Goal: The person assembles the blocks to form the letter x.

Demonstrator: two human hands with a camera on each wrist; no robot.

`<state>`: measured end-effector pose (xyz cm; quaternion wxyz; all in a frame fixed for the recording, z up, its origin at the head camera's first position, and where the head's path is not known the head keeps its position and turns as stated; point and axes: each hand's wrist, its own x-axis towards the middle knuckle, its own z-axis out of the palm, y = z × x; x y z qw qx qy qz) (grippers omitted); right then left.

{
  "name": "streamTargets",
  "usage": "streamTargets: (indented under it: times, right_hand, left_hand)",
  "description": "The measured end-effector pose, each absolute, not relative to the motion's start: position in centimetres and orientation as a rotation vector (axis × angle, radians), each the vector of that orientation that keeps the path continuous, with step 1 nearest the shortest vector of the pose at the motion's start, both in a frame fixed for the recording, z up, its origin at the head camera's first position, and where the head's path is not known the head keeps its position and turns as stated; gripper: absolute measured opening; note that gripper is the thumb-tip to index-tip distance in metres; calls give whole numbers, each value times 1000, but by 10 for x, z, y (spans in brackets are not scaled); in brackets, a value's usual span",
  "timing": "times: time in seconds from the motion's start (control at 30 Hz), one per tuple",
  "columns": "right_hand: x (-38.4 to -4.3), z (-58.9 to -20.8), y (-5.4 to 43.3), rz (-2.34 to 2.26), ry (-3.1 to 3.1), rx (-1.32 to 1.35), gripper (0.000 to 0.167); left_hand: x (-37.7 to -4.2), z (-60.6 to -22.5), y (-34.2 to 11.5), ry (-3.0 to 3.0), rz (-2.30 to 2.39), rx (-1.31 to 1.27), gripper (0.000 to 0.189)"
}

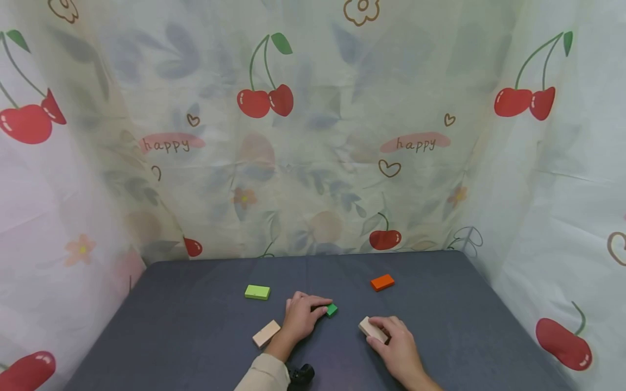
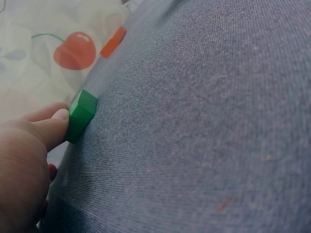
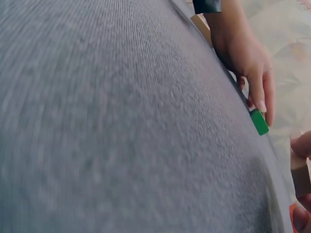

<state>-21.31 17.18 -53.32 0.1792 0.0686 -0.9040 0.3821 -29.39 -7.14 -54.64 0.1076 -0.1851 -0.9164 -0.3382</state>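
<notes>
Around the green block [image 1: 332, 309] I see a lime block [image 1: 257, 292], an orange block [image 1: 382, 282], two beige blocks [image 1: 266, 333] [image 1: 370, 328], slate-blue tabletop [image 1: 195, 304]; beyond it, whitish curtain [image 1: 313, 163] with red cherries [image 1: 254, 103].

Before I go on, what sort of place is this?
Probably a makeshift tabletop booth: a cherry-print curtain hangs on three sides of a dark table, with an orange block lying on it.

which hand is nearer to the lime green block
Left: the left hand is just right and in front of the lime green block; the right hand, holding a pale block, is much farther right.
</notes>
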Motion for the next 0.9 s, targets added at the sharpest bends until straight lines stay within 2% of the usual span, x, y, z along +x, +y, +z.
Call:
streamTargets:
  times: [0.9]
  right_hand:
    - [-232,-540,145,1271,-2526,141,32]
  left_hand:
    - [-294,-547,-71,-2718,-974,-512,24]
